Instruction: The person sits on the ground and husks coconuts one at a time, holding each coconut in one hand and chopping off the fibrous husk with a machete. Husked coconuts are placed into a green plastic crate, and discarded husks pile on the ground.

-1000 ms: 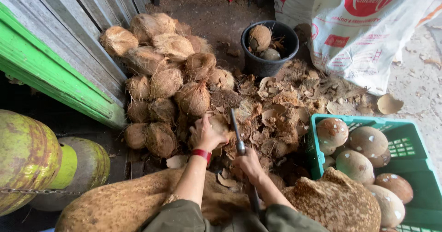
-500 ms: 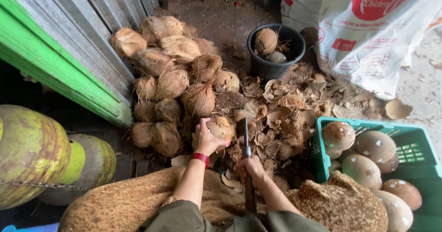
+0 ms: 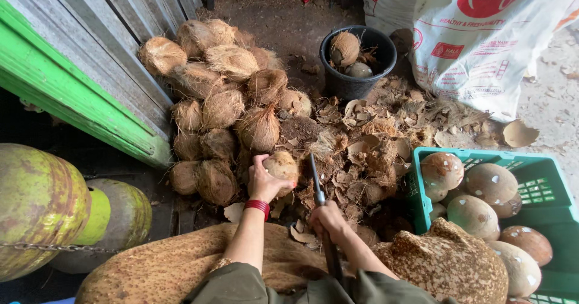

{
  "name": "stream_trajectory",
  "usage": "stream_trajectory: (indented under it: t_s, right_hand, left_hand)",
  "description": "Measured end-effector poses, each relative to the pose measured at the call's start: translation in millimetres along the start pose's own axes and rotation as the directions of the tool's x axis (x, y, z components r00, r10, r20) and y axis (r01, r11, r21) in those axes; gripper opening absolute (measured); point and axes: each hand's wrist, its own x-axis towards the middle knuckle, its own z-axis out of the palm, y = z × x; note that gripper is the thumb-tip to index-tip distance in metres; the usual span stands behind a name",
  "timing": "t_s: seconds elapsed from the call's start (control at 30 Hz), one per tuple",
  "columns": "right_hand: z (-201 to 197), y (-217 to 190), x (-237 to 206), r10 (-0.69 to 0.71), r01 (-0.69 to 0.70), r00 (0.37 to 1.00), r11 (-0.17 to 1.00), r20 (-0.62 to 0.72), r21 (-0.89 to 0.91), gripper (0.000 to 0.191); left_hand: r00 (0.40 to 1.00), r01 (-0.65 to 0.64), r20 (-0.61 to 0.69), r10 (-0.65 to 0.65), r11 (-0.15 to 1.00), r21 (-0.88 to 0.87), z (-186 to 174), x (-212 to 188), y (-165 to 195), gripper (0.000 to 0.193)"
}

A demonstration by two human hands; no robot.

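Far left, two rounded yellow-green metal gas cylinders (image 3: 36, 210) are lying behind a thin chain, and above them a bright green painted wooden beam (image 3: 72, 102) is running along grey corrugated siding. Next over, a heap of brown fibrous husked coconuts (image 3: 220, 99) is leaning against that wall. Now the action: the left hand (image 3: 263, 182), with a red band at the wrist, is cupping a pale, partly husked round coconut (image 3: 282, 166), fingers wrapping its left side and underside, holding it just off the front edge of the heap. Just to the right, the right hand (image 3: 329, 219) is clenching the handle of a long dark metal blade (image 3: 315, 180), whose tip is pointing up and away, close beside the held coconut; I cannot tell whether steel is touching husk. Beyond the blade, a litter of torn brown husk scraps (image 3: 374, 147) is crowding the ground, and a black round plastic bucket (image 3: 338, 81) is sitting behind it with coconuts inside. Further right, a green plastic crate (image 3: 546, 180) is holding smooth peeled brown coconuts, and a white printed woven sack (image 3: 482, 44) is standing behind it.
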Motion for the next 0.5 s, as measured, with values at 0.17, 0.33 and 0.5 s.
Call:
stream_trajectory:
  t_s: [0.17, 0.33, 0.5]
  right_hand:
    - [-15.6, -31.1, -16.4, -0.465, 0.465, 0.885, 0.885, -0.007, -0.023, 0.016]
    - [3.4, -27.8, -11.6, -0.447, 0.448, 0.894, 0.889, 0.029, -0.094, 0.018]
    - [9.2, -8.2, 11.7, -0.04, 0.051, 0.997, 0.984, 0.064, -0.173, 0.006]
  left_hand:
    - [0.999, -0.004, -0.035, -0.005, 0.972, -0.236, -0.3, 3.2, -11.6, 0.117]
    - [1.0, 0.01, -0.022, -0.014, 0.982, -0.19, -1.1, 6.6, -11.2, 0.116]
    - [0.999, 0.008, -0.039, -0.019, 0.961, -0.278, -3.8, 0.2, -14.0, 0.112]
